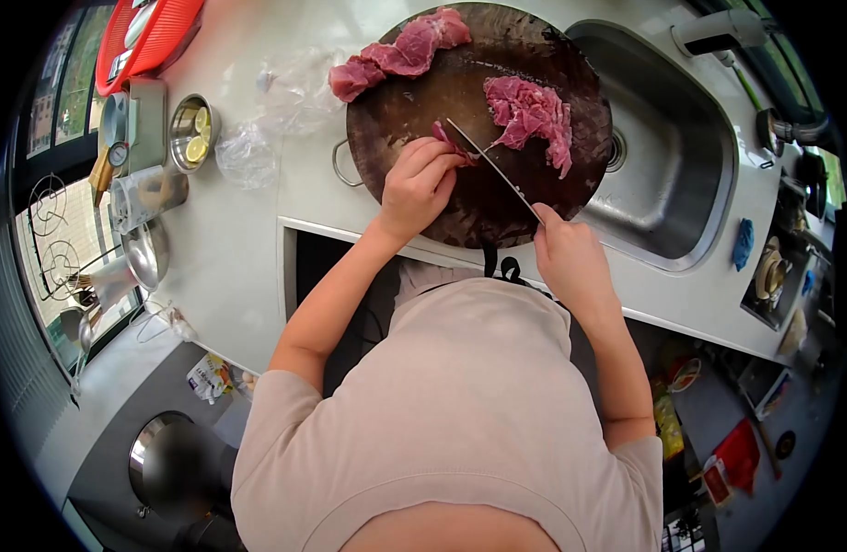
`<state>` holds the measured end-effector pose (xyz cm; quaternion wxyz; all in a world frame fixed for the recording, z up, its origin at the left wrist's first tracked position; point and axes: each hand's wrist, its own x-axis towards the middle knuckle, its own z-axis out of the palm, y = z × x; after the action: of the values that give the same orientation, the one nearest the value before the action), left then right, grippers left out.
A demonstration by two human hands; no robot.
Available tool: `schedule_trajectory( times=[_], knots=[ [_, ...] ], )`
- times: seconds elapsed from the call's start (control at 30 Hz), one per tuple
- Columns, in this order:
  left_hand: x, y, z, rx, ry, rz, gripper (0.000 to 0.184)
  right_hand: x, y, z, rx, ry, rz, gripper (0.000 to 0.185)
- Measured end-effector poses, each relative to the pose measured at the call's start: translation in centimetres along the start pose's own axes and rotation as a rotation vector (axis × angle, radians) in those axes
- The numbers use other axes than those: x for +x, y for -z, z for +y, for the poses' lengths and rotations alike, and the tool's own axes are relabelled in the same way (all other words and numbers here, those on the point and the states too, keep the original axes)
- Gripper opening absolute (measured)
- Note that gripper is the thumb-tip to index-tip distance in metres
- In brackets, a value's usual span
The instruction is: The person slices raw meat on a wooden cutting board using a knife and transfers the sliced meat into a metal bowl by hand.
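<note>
A round, dark wooden cutting board (405, 110) lies on the counter and reaches over the sink's left edge. My right hand (572, 256) is closed around the handle of a knife (499, 171), its blade slanting up and left across the board. Under the bent fingers of my left hand (418, 184) a small piece of raw meat (451, 140) is pressed to the board, close beside the blade. Right of the blade lies a pile of sliced meat (532, 118). A larger strip of raw meat (403, 51) rests at the board's upper left rim.
The steel sink (667, 221) is at the right, under a faucet (722, 33). Crumpled clear plastic bags (248, 155) lie left of the board. Beyond them stands a metal bowl with lemon slices (193, 133). A red basket (152, 41) sits at the upper left.
</note>
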<state>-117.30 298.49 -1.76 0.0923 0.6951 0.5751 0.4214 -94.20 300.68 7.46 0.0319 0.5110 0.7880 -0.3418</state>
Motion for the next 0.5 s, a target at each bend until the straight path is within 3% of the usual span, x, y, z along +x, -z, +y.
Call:
schedule_trajectory(
  times=[0.1, 0.23, 0.5],
  knots=[
    [0.2, 0.1, 0.1, 0.019, -0.048, -0.004, 0.023, 1.8, -1.1, -1.5, -0.045, -0.017, 0.002, 0.032],
    [0.0, 0.0, 0.1, 0.033, -0.051, 0.012, 0.023, 5.2, -2.1, -0.4, 0.255, 0.08, 0.122, 0.031],
    [-0.4, 0.1, 0.1, 0.047, -0.01, 0.024, 0.022, -1.4, 0.5, -1.5, -0.014, 0.037, -0.075, 0.022]
  ],
)
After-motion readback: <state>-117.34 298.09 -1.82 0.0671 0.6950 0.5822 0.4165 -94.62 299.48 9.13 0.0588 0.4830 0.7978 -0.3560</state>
